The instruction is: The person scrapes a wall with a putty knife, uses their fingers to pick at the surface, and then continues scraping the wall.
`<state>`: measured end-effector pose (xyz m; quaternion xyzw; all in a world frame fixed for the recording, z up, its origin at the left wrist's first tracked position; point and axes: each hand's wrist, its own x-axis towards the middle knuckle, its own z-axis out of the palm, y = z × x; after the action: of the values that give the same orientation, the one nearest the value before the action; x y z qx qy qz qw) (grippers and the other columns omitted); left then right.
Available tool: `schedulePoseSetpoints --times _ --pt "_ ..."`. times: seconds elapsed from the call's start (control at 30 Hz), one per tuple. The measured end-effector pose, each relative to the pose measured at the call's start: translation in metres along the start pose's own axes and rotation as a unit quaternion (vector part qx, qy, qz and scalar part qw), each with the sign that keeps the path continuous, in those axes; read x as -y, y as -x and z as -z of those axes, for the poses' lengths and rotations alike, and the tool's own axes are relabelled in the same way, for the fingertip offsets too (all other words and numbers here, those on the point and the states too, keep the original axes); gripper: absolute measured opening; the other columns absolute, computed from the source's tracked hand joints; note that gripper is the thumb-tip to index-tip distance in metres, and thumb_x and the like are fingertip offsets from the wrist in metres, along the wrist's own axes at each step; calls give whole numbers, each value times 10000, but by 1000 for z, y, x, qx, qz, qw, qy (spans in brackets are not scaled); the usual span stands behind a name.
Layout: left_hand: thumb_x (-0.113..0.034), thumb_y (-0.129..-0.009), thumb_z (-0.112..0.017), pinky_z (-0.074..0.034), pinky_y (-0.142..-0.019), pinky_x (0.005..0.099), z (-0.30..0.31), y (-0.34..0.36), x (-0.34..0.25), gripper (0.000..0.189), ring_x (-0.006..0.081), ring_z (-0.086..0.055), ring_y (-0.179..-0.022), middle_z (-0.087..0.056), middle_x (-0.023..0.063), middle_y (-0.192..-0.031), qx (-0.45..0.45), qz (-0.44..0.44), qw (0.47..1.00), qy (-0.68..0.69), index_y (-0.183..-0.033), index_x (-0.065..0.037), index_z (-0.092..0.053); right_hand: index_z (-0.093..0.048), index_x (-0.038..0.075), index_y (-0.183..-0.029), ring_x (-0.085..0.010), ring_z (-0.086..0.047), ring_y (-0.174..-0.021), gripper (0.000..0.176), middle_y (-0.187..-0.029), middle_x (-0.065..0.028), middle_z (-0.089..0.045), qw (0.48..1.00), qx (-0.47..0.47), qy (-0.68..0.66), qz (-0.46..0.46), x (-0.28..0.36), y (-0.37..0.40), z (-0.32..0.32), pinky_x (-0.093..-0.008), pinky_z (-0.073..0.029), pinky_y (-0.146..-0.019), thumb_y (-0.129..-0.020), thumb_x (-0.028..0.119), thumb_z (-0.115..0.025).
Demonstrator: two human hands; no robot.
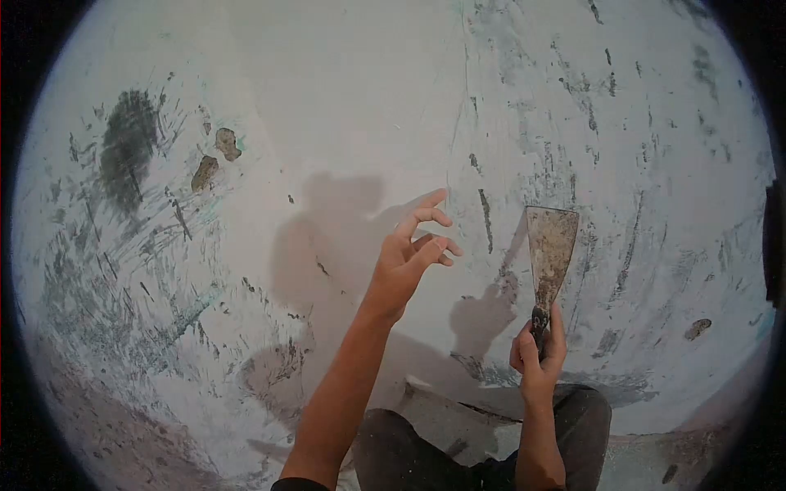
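My right hand (540, 358) is wrapped round the dark handle of a putty knife (553, 245), whose wide, stained metal blade points upward in front of the wall. To the left, my left hand (413, 250) is raised with its fingers apart and slightly curled, holding nothing. Its index fingertip is right at the wall (344, 106), near a thin vertical crack. The wall is whitish, with dark scraped streaks around the blade and smoother pale plaster behind the left hand.
Left on the wall are a large dark patch (129, 151) and two chipped holes (228, 144). Another small chip (697, 329) marks the lower right. My bent knees (585, 417) are close to the wall's base, with a rough floor (663, 458) below.
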<state>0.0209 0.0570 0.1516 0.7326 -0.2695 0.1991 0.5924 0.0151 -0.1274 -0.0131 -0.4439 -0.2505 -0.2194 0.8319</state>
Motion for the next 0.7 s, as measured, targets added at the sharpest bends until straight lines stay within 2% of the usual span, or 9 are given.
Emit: schedulePoseSetpoints --times 0.07,0.1,0.17,0.7 --pt "-121 -875 -549 -492 -759 314 -3 -1 -4 216 193 -622 -908 -316 176 -1475 0 10 1000 -5 -1081 -61 -526 -241 1 -1457 -51 -362 -430 601 -686 -18 -484 1000 1 20 7 -3 -1 2 -232 -297 -375 -934 107 -518" --pt "-128 -874 -561 -495 -757 311 -5 -1 -5 215 191 -623 -910 -319 177 -1472 -1 21 1000 -9 -1075 -59 -531 -241 1 -1457 -51 -362 -430 601 -686 -18 -484 1000 -1 19 8 -1 -1 2 -232 -297 -375 -934 107 -518" --pt "-129 -873 -567 -495 -759 311 -4 -2 -6 217 192 -622 -913 -318 178 -1471 5 20 1000 -6 -1075 -59 -533 -301 -53 -1418 -59 -442 -533 599 -764 -23 -528 1000 2 8 -12 4 -2 3 -222 -351 -444 -919 150 -563" --pt "-151 -876 -567 -485 -746 316 -3 -14 -11 183 185 -595 -884 -402 147 -1355 -6 28 999 -38 -1019 -36 -563 -316 -51 -1411 -60 -449 -527 575 -729 -13 -527 999 -7 24 -25 4 -1 2 -222 -364 -454 -903 92 -543"
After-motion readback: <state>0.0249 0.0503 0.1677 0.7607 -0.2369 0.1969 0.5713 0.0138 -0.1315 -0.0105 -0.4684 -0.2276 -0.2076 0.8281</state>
